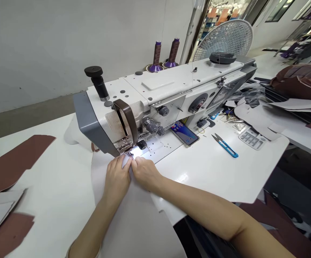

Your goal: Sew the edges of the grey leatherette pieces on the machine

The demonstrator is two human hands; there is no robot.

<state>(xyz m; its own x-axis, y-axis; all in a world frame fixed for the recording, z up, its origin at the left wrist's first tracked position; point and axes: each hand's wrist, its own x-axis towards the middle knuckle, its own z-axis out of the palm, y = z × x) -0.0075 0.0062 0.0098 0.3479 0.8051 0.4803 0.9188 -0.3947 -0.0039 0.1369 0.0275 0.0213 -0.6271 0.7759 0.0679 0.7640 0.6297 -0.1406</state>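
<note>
A white industrial sewing machine stands on the white table. A pale grey sheet of material lies under its presser foot and runs back toward me. My left hand and my right hand rest side by side on the sheet just in front of the needle. Both hands have their fingers drawn together, pinching the sheet's edge at the foot. The fingertips nearly touch each other.
Blue thread snips and a phone lie right of the machine, with a grey keypad beyond. Dark red cut pieces lie at the left. Two purple thread cones and a fan stand behind.
</note>
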